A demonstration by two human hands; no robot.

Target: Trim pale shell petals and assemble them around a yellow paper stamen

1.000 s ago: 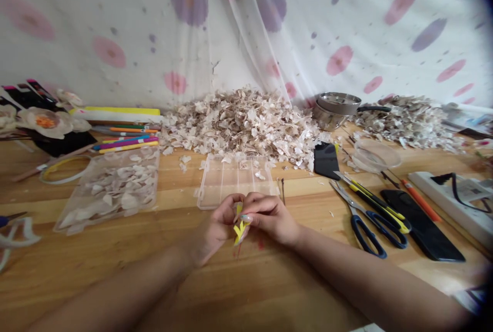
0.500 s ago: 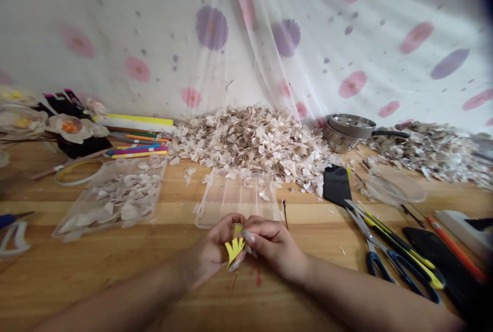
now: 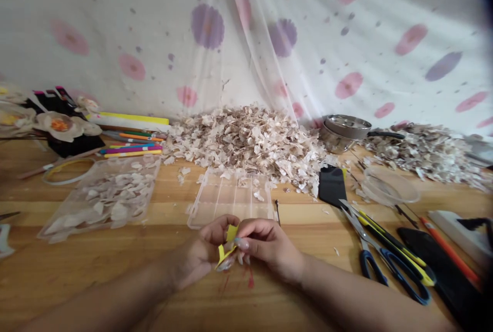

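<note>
Low over the near middle of the table, both hands meet around a small yellow strip [image 3: 231,232] cut into a fringe; paper or thin foam, I cannot tell which. My left hand [image 3: 200,254] is closed on it from the left, with the lower end showing near its fingertips. From the right, the thumb and fingers of my right hand [image 3: 271,245] pinch the strip's middle and cover part of it. Just beyond the hands lies a clear compartment box [image 3: 202,203] with a few pale petal-like flakes in it.
A big heap of pale flakes [image 3: 250,136] fills the back. Left are a clear tray of flakes [image 3: 54,224], pens [image 3: 133,150] and made flowers [image 3: 59,124]. Right lie open scissors [image 3: 365,239], a yellow-black cutter [image 3: 396,247], a metal pan [image 3: 339,134] and a clear dish [image 3: 410,196].
The yellow strip has turned and is more folded between my fingers, so less of its fringe shows. Both hands stay pressed together on it. The whole view has shifted slightly.
</note>
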